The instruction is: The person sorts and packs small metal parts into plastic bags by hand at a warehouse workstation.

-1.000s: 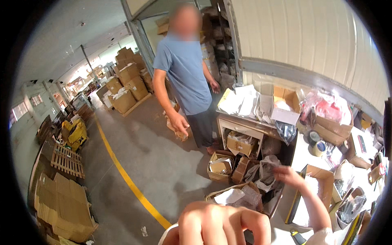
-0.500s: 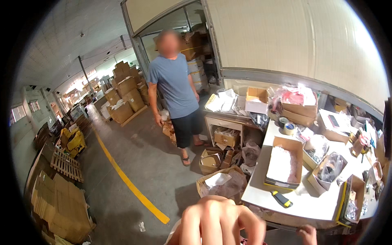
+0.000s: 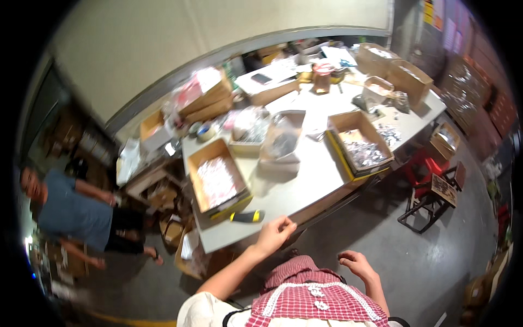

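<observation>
Near the table's (image 3: 305, 182) front-left corner | black cutter (image 3: 248, 216), yellow-ended, lying flat | left hand (image 3: 277, 233) loosely curled, grasp unclear | right hand (image 3: 358, 265) half-open, empty

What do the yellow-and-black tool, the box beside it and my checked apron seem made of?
Tool: probably plastic, finish blurred, with a moulded two-colour body.
Box: likely cardboard, matte brown inside, with thin walls.
Apron: matte fabric, perhaps cotton, in soft folds.
</observation>
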`<action>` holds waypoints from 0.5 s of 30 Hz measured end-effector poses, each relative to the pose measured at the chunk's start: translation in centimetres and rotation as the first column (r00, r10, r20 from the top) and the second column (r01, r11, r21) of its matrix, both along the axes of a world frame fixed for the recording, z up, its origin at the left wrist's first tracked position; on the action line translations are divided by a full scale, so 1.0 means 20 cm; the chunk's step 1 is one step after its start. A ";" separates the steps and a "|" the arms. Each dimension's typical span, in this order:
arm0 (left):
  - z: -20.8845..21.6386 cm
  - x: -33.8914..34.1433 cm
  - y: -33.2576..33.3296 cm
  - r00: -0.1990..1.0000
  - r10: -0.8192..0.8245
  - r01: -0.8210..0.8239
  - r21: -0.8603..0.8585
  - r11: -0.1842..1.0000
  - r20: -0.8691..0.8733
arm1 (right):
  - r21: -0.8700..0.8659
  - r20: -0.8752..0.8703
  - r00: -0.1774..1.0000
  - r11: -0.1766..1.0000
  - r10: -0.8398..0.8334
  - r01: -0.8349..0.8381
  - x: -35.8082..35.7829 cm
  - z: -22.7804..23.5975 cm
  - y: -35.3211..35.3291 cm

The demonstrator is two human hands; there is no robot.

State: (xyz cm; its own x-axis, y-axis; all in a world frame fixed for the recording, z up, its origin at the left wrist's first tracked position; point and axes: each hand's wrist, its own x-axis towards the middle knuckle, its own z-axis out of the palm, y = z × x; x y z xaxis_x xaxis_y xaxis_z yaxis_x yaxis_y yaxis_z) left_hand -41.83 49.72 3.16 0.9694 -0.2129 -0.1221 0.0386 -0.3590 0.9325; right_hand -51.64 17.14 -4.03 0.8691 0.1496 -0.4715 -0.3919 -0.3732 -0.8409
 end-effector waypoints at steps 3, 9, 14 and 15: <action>-0.08 0.18 -0.18 0.995 -0.032 0.016 0.154 0.988 0.099 | -0.064 0.097 0.995 0.997 -0.039 0.045 0.14 0.04 -0.06; -0.35 0.50 -0.43 0.938 -0.187 0.108 0.268 0.957 0.291 | -0.070 0.102 0.976 0.977 -0.191 0.199 0.54 0.01 -0.26; -0.33 0.68 -0.55 0.971 -0.207 0.196 0.095 0.976 0.124 | 0.262 0.286 0.768 0.818 -0.573 0.512 1.01 0.15 -0.49; -0.36 0.71 -0.56 0.976 -0.191 0.181 0.096 0.979 0.107 | 0.259 0.382 0.676 0.775 -0.630 0.576 1.11 0.15 -0.54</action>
